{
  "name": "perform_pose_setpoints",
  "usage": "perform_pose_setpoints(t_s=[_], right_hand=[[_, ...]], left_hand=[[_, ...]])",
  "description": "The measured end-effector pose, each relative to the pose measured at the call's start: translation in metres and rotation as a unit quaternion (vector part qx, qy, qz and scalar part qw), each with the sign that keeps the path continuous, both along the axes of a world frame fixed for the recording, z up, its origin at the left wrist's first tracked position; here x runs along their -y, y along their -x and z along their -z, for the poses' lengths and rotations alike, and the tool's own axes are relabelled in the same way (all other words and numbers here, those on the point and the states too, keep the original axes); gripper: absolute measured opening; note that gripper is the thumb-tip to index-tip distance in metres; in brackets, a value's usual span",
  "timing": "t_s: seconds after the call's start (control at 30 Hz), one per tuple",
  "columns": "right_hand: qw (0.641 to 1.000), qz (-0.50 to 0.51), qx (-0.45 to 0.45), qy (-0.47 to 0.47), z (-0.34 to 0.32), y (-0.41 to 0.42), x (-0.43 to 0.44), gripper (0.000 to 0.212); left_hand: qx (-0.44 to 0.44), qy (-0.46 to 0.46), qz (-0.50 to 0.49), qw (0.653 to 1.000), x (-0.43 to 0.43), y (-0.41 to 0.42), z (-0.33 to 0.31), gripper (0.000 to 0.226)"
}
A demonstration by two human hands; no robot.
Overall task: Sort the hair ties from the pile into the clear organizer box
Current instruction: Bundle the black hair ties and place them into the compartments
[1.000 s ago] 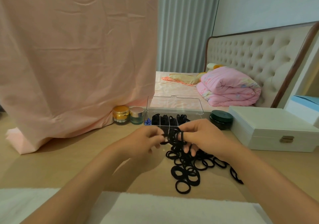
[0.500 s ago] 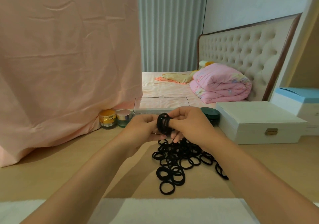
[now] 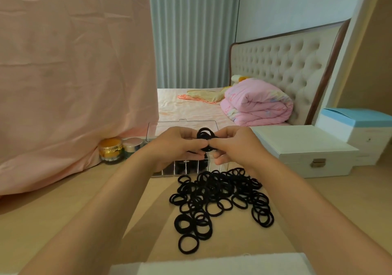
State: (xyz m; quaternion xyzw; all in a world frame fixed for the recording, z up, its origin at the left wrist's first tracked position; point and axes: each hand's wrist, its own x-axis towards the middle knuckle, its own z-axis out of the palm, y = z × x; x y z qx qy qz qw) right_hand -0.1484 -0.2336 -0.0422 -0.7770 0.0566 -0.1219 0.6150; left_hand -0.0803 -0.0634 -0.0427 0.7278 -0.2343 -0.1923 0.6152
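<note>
A pile of black hair ties lies on the wooden table in front of me. Behind it stands the clear organizer box with its lid raised; several front compartments hold black ties. My left hand and my right hand meet above the box. Together they pinch a small bunch of black hair ties between their fingertips, the loops standing up between the two hands. Most of the box is hidden behind my hands.
A gold-lidded jar and a silver-lidded jar stand left of the box by a hanging pink cloth. A white latched case and a blue-topped box sit at the right. A white cloth lies along the near edge.
Both hands have lifted the bunch of ties from just above the pile to over the organizer box. The view has tilted, so the pile now shows lower in the frame.
</note>
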Motion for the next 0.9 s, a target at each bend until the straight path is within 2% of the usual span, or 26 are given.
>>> perform_pose_setpoints(t_s=[0.13, 0.27, 0.53, 0.63, 0.73, 0.8, 0.9], right_hand=[[0.999, -0.038, -0.015, 0.028, 0.001, -0.008, 0.010, 0.018], [0.992, -0.100, -0.015, -0.081, 0.006, -0.010, 0.013, 0.027], [0.999, -0.020, 0.015, -0.046, 0.011, -0.021, 0.001, 0.016], [1.000, 0.002, 0.004, -0.031, 0.006, -0.026, 0.002, 0.010], [0.998, 0.053, -0.016, 0.021, 0.002, -0.035, 0.010, 0.013], [0.992, 0.087, -0.037, 0.086, 0.005, -0.044, 0.017, 0.016], [0.972, 0.096, -0.076, 0.200, 0.017, -0.059, 0.022, 0.016]], left_hand=[[-0.001, 0.006, 0.035, 0.999, 0.000, -0.012, 0.003, 0.022], [0.006, 0.031, 0.036, 0.999, -0.002, -0.019, 0.005, 0.016], [0.123, -0.019, -0.024, 0.992, 0.002, -0.026, 0.005, 0.017], [0.155, -0.048, -0.029, 0.986, 0.001, -0.028, 0.008, 0.027], [0.198, -0.099, -0.052, 0.974, 0.000, -0.034, 0.016, 0.036], [0.261, -0.162, -0.073, 0.949, 0.000, -0.038, 0.025, 0.037], [0.343, -0.253, -0.053, 0.903, 0.002, -0.040, 0.036, 0.051]])
